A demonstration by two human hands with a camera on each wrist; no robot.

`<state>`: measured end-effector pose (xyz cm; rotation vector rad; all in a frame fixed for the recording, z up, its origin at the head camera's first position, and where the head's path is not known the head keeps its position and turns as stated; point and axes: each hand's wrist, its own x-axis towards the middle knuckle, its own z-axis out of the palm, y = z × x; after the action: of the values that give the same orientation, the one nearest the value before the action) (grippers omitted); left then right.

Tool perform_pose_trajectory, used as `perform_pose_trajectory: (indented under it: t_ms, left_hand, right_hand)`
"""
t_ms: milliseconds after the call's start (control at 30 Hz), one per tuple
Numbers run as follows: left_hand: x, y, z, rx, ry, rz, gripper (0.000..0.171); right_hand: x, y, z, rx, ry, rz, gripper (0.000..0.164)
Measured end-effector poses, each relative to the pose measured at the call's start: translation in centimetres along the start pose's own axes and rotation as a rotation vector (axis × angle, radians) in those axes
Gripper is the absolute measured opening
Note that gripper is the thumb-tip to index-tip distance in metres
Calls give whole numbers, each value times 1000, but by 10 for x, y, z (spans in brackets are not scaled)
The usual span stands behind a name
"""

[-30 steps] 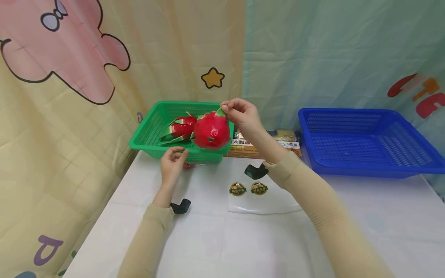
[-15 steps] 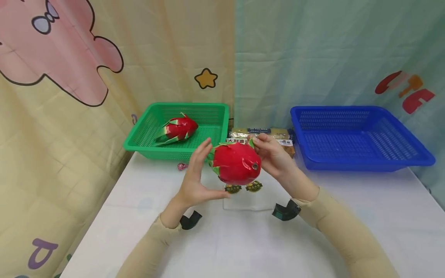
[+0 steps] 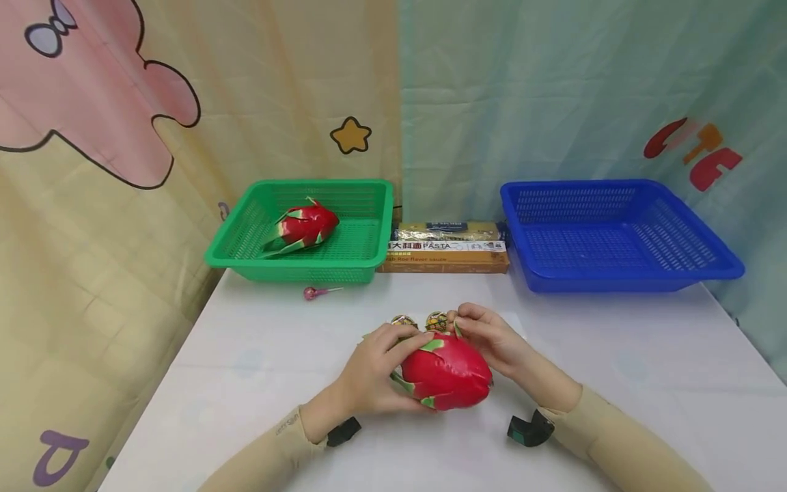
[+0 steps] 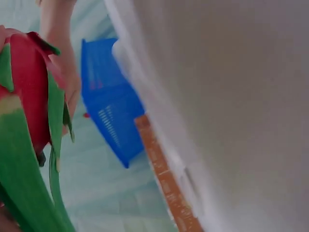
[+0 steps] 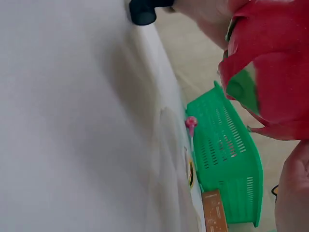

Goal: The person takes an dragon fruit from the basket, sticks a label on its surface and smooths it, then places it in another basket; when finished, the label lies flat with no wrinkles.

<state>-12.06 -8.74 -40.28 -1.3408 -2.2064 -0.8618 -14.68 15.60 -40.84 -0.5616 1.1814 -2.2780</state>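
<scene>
Low over the near part of the white table, a red dragon fruit with green-tipped scales lies on its side between both hands. My left hand grips its leafy end, thumb below and fingers on top. With thumb and fingertips, my right hand pinches a green scale at the upper side of the fruit. Its long green leaves fill the left of the left wrist view. A second dragon fruit rests in the green basket at the back left.
A blue basket stands at the back right. Pasta packages lie between the baskets. In front of the green basket is a pink lollipop. Two round gold labels show behind the hands. A curtain hangs behind the table.
The dragon fruit has come out from over the green basket, towards the person and down close to the table. My left hand, apart from it earlier, now grips it. My right hand still holds its scale.
</scene>
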Motion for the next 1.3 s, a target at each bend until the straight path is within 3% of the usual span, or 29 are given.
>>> perform_pose_trajectory:
  t_ms: [67,133,300,400,600,933,1167,1300]
  left_hand:
    - [-6,3,4,32,0,18,89]
    - [-9,5,6,51,-2,14,89]
    - [-16,13,6,147,3,-64,88]
    - [-20,21,8,218,-10,-120,86]
    - [-24,29,13,179,-71,-175,76]
    - [-23,21,6,91,-168,-128,75]
    - [-22,15,-4,-82,-315,-202,77]
    - [-21,10,-10,-117,-371,-188,79]
  right_hand:
    - [-8,2,-2,-165,60,50,25]
    - [-16,3,-5,-324,63,90,26]
    - [-36,0,-4,-626,-91,75,61]
    - [-41,0,-1,-729,-143,52,72]
    - [-44,8,-11,-772,-175,66,73]
    - [-45,12,-18,-830,-191,140,80]
    - [-46,12,-14,-919,-184,169,82]
    - [-47,11,-13,-938,-190,154,83]
